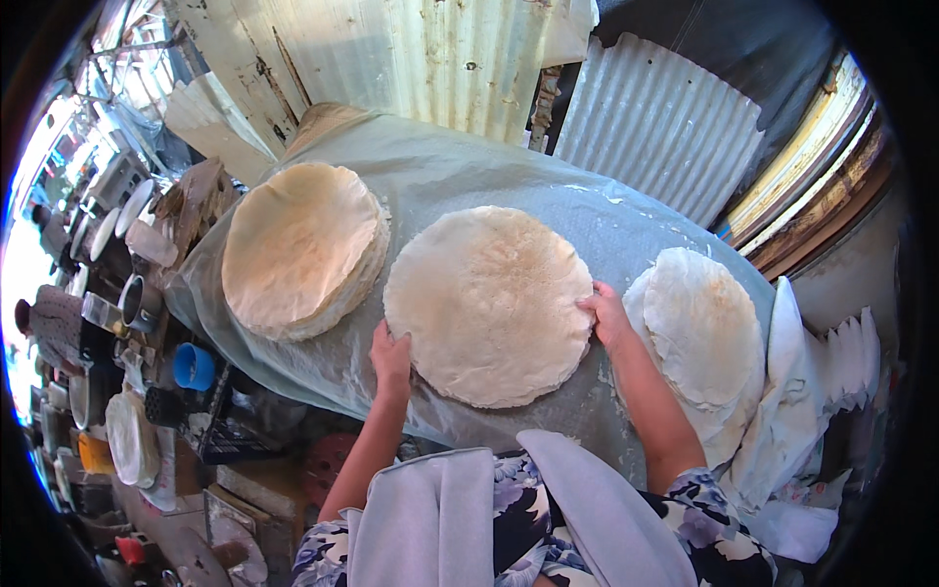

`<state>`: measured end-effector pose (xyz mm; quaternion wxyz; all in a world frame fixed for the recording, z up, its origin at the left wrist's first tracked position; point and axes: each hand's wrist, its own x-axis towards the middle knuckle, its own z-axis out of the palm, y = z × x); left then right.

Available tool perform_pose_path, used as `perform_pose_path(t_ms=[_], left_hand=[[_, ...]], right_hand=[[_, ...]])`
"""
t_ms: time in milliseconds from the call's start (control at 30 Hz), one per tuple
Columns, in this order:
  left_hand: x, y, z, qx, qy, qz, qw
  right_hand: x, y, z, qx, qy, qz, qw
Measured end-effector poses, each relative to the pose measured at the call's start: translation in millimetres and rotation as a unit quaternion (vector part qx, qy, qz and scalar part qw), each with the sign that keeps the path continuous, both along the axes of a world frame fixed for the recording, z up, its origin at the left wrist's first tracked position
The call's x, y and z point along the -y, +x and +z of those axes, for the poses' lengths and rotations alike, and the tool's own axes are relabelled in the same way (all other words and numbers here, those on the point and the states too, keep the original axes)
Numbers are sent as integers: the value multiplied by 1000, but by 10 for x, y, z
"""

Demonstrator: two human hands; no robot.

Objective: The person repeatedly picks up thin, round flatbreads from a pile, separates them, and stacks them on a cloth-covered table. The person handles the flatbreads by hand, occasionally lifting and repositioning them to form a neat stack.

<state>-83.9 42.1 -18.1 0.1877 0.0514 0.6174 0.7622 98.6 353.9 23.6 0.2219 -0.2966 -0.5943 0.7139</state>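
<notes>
A large round flatbread (488, 304) lies before me on a table covered with clear plastic sheeting (440, 158). At its lower left edge, my left hand (391, 359) grips the rim between thumb and fingers. My right hand (607, 312) pinches the opposite rim on the right. A thick stack of browner flatbreads (301, 246) sits to the left. Right of my right forearm are paler flatbreads (704, 326), overlapping one another and partly hidden by the arm. Whether other sheets lie under the middle bread is hard to tell.
Corrugated metal sheets (656, 121) stand behind the table. White cloth (770, 411) hangs at its right end. On the left are a blue plastic cup (194, 366), a black crate (235, 425), a metal pot (140, 301) and a bagged flatbread stack (132, 438). Another person (59, 319) is at far left.
</notes>
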Motion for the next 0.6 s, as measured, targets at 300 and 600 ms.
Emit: perform_pose_path(t_ms=[300,600], left_hand=[[-284,98,342,-161,-157,50,973],[-41,-713,1557,-175,80,-5,981]], right_hand=[[-89,-36,-157,-19,-70,-69,995],[254,-827,1506,-126,36,34,991]])
